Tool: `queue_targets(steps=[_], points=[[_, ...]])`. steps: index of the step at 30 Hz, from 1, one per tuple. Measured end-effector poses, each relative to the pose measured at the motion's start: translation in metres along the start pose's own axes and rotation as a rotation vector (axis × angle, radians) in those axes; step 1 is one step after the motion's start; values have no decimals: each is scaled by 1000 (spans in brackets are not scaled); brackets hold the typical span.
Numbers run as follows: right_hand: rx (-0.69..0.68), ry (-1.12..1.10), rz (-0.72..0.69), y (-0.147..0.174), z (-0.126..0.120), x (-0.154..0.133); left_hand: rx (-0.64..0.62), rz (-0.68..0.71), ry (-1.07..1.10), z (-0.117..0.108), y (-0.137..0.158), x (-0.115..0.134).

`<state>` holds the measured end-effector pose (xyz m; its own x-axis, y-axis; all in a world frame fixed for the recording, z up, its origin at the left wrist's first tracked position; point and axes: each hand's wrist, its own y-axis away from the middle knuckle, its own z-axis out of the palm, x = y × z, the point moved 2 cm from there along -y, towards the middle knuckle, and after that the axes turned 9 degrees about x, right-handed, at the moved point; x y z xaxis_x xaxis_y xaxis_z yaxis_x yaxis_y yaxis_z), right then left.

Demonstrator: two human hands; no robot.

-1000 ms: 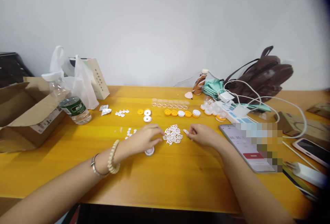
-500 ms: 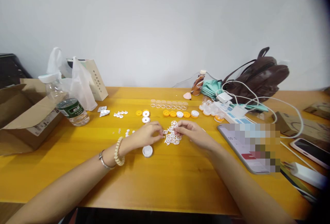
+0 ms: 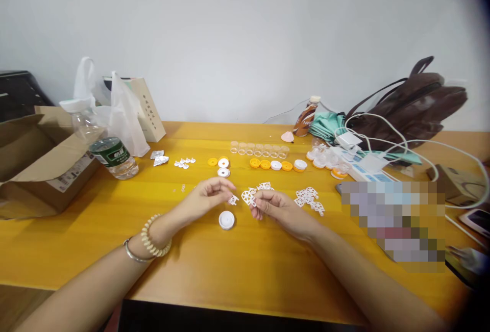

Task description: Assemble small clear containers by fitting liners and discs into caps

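Note:
My right hand (image 3: 281, 212) pinches a flat white openwork plastic piece (image 3: 248, 197) between thumb and fingers, its rounded end pointing left. Facing it, my left hand (image 3: 210, 198) has its thumb and fingertips closed at a smaller white cut-out piece (image 3: 233, 200), partly covered by the fingers. Behind the right hand lie more white openwork pieces (image 3: 265, 185) on the table. Another cluster of such pieces (image 3: 309, 199) is spread out to the right of that hand. A round white cap-like part (image 3: 226, 220) rests on the table below and between my hands.
Yellow and white round parts (image 3: 265, 164) stand in a row, with clear cups (image 3: 259, 150) behind. Small white parts (image 3: 185, 162) and foil (image 3: 158, 157) lie left. A water bottle (image 3: 111, 156) and cardboard box (image 3: 42, 169) flank the left; a power strip (image 3: 358, 169), cables and phone sit right.
The pile between my hands has been parted, and a cluster of white pieces now lies to the right. My right hand now holds one piece up clearly. The view has shifted slightly left.

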<state>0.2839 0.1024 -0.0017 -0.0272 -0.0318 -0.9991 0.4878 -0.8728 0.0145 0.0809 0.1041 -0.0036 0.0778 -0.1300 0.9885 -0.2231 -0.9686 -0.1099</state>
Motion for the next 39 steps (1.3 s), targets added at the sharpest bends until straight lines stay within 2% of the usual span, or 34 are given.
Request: queue_targets(steps=[5,9,19,25,27,30,35,39], points=[[-40,52,-5,1,1,2,101,-98,104,-3,0,-5],[-43,69,-31,2,2,2,85,-166,151,-1,0,-7],[-64,99,-30,1,2,1,165,-45,39,0,4,0],[-123,133,-42,0,2,4,16,211,-25,13,10,9],[-141,132,-53,0,2,5,-28,256,-68,17,11,10],[-156,140,-64,0,2,5,-70,267,-89,19,11,9],[-156,149,-65,2,3,3,-65,238,-81,19,10,7],[-137,169,-51,2,4,1,-68,122,-58,20,11,4]])
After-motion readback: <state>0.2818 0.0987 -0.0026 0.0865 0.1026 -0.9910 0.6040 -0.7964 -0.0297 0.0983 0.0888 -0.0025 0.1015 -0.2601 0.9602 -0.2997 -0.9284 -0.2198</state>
